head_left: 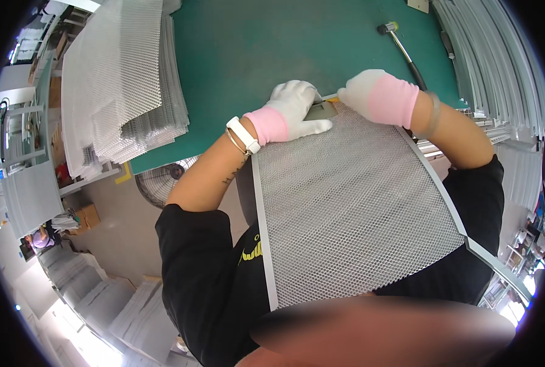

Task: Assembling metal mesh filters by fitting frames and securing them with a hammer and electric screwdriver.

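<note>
A silver wire-mesh panel (352, 208) slopes from the green table toward my body, with pale metal frame strips along its left and right sides. My left hand (296, 107), in a white glove with a pink cuff, grips the panel's far left corner, thumb stretched over the mesh. A small grey-green flat piece (321, 111) lies between that thumb and the fingers. At the far edge, my right hand (362, 95), gloved alike, is closed with its fingers turned down. What it pinches is hidden. A small orange-yellow bit (332, 99) shows beside its fingertips.
Mesh sheets (116, 79) are piled on the green table (242, 43) at left. A mallet (401, 46) lies beyond my right hand, and a dark-handled tool (447, 44) farther right. Long metal strips (489, 55) are stacked at the right edge. A fan (162, 181) stands below at left.
</note>
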The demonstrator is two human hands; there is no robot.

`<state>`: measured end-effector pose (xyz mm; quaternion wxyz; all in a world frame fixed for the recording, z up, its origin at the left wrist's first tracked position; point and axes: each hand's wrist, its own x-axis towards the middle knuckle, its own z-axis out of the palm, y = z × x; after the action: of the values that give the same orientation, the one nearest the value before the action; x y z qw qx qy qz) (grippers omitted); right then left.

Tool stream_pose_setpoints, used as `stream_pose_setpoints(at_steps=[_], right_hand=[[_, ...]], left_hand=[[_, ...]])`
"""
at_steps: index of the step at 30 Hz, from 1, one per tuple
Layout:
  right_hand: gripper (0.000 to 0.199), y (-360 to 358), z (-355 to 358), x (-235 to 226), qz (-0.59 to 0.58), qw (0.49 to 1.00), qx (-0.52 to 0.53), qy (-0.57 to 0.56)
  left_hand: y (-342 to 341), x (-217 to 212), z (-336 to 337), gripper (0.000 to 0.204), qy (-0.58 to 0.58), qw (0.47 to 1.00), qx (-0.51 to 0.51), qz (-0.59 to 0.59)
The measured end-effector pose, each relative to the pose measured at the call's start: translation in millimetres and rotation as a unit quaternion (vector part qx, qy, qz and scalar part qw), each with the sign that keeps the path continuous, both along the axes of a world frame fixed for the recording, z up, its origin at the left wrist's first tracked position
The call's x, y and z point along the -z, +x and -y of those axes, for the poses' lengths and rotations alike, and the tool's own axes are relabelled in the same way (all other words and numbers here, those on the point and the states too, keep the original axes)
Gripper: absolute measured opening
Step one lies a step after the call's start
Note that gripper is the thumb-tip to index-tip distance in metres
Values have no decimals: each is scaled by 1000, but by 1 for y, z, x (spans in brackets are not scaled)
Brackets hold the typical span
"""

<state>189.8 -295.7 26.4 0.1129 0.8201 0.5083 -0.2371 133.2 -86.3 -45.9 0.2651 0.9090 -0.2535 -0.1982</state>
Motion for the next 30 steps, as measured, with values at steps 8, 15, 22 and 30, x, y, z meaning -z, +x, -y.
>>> stream_pose_setpoints(at_steps=[8, 15, 22, 30], right_hand=[[35, 61, 169, -6, -88, 801, 447, 389], [59, 64, 200, 63, 338, 822, 389, 240], [52, -24, 95, 63, 26, 888, 108, 447], [22, 1, 58, 101, -123, 827, 252, 487]], left_hand=[[-2, 7, -2, 60, -45, 998, 4, 39], [-3, -11, -32, 55, -211, 975, 7, -70], [-92, -106, -80, 53, -436, 822, 360, -69], [-98, -158, -57, 13, -476, 826, 283, 100]])
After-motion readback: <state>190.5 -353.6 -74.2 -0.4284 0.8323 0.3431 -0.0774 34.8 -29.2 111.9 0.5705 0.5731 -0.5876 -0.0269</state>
